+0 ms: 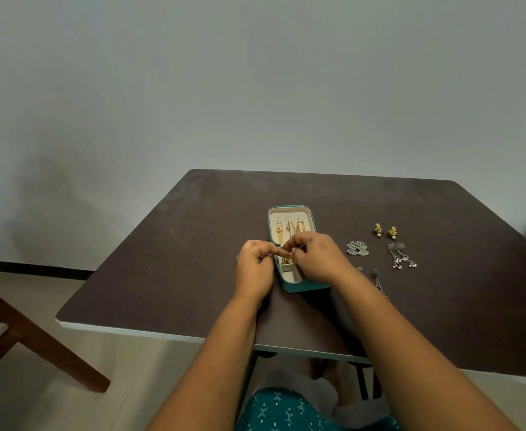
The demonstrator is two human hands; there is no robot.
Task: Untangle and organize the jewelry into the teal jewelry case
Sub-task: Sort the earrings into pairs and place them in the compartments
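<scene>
I see the teal jewelry case open mid-table, my left hand and right hand pinching a gold chain over it, silver earrings right of the case

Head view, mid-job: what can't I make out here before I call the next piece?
- Gold piece pinched between left hand and right hand: too small; type and tangles unreadable.
- Teal jewelry case: hands hide its middle compartments.
- Long silver earring: the right forearm covers its partner and its lower end.
- Hanging gold chains: too small to count.
</scene>
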